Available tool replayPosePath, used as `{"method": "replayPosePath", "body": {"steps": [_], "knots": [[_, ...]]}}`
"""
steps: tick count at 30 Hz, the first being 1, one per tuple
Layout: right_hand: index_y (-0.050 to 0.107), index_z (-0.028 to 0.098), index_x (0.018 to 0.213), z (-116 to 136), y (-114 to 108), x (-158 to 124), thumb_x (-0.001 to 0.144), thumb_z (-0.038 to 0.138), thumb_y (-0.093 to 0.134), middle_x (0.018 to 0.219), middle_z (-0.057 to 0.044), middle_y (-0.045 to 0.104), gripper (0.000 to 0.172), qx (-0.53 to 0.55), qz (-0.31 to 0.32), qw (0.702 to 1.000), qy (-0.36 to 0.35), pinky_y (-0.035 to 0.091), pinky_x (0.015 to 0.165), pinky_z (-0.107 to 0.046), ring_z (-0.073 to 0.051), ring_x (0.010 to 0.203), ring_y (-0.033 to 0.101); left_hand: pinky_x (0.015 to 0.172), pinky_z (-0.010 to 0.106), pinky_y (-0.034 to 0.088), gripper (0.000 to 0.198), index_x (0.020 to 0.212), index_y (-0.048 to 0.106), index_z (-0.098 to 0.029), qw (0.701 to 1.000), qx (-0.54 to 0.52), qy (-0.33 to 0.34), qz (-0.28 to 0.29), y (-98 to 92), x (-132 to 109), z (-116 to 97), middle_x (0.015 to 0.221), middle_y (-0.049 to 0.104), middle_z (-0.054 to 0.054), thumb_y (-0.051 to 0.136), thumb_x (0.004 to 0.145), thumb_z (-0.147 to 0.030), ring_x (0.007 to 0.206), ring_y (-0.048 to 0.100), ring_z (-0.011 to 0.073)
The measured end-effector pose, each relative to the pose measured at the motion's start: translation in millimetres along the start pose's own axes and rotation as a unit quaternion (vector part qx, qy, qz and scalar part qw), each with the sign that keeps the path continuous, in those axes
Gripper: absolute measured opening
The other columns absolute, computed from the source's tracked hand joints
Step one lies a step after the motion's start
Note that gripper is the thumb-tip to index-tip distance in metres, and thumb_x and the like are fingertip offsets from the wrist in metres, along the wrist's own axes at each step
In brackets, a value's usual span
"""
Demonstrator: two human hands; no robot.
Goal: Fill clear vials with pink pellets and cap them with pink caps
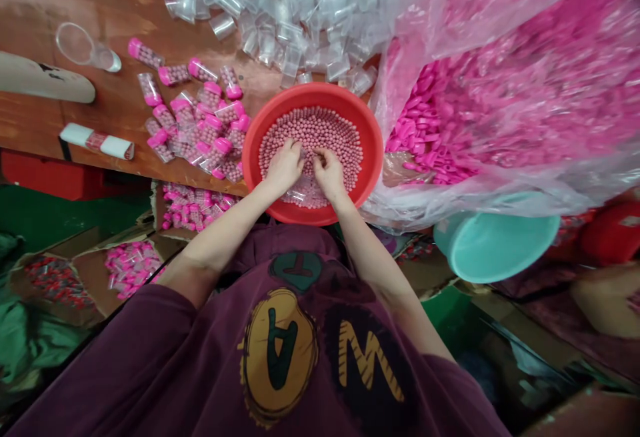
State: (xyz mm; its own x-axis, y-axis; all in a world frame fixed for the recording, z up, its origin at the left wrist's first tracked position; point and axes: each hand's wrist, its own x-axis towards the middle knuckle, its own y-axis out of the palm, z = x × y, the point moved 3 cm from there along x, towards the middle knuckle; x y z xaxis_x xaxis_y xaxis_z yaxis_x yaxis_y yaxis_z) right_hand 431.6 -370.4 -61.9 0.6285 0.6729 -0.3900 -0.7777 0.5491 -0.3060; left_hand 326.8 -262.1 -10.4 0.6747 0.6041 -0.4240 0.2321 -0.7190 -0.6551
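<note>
A red basin (374, 150) filled with small pink beads (320, 123) sits in front of me, and both my hands are inside it. My left hand (285, 169) is closed with curled fingertips down at the beads. Beside it, a small gap away, my right hand (329, 173) is also closed, thumb and fingers drawn together. Whatever either hand holds is hidden or too small to make out. Clear plastic tubes (304, 194) lie on the beads between my wrists, near the basin's close rim.
Bead-filled bottles with pink caps (200, 120) lie left of the basin. Clear empty containers (300, 17) are heaped behind it. A plastic bag of pink caps (435, 130) stands right, above a turquoise tub (500, 243). A box of filled bottles (193, 207) sits below the table edge.
</note>
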Motion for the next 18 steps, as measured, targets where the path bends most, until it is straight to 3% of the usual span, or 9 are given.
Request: {"method": "replayPosePath", "body": {"steps": [4,9,12,15,18], "knots": [[0.07,0.022,0.114,-4,4,-2,0.092,0.049,0.063,0.121,-0.013,0.078,0.035,0.013,0.0,1.0,0.015,0.056,0.111,-0.049,-0.026,0.107,0.071,0.116,0.053,0.051,0.034,0.122,0.069,-0.01,1.0,-0.024,-0.017,0.002,16.4,16,1,0.138,0.066,0.022,0.063,0.089,-0.004,0.127,0.066,0.0363],[0.067,0.022,0.12,3,2,-7,0.091,0.059,0.063,0.122,-0.013,0.079,0.048,0.106,0.004,0.994,0.024,0.06,0.108,-0.048,-0.025,0.106,0.073,0.116,0.041,0.053,0.051,0.135,0.065,-0.011,0.995,-0.088,0.029,-0.02,15.5,22,-3,0.138,0.069,0.017,0.066,0.085,-0.003,0.129,0.066,0.0273],[0.069,0.024,0.117,11,-5,-12,0.09,0.063,0.066,0.122,-0.011,0.08,0.048,0.134,0.011,0.991,0.027,0.06,0.109,-0.047,-0.025,0.109,0.073,0.114,0.042,0.053,0.053,0.135,0.066,-0.01,0.991,-0.119,0.052,-0.029,12.1,18,-6,0.136,0.071,0.017,0.065,0.083,-0.004,0.126,0.067,0.0269],[0.071,0.025,0.113,19,-17,-20,0.089,0.067,0.069,0.119,-0.009,0.08,0.048,0.144,-0.012,0.989,0.035,0.061,0.108,-0.046,-0.024,0.108,0.073,0.121,0.05,0.047,0.05,0.136,0.068,-0.012,0.997,-0.027,0.07,-0.021,4.0,16,-9,0.14,0.069,0.018,0.063,0.086,-0.006,0.135,0.06,0.0332],[0.073,0.027,0.115,26,-38,-36,0.091,0.069,0.068,0.11,-0.007,0.079,0.049,0.152,-0.039,0.987,0.036,0.063,0.097,-0.044,-0.022,0.094,0.073,0.121,0.063,0.042,0.045,0.135,0.069,-0.015,0.99,0.119,0.072,-0.004,-6.0,21,-10,0.144,0.066,0.021,0.049,0.095,-0.01,0.141,0.053,0.0402]]}}
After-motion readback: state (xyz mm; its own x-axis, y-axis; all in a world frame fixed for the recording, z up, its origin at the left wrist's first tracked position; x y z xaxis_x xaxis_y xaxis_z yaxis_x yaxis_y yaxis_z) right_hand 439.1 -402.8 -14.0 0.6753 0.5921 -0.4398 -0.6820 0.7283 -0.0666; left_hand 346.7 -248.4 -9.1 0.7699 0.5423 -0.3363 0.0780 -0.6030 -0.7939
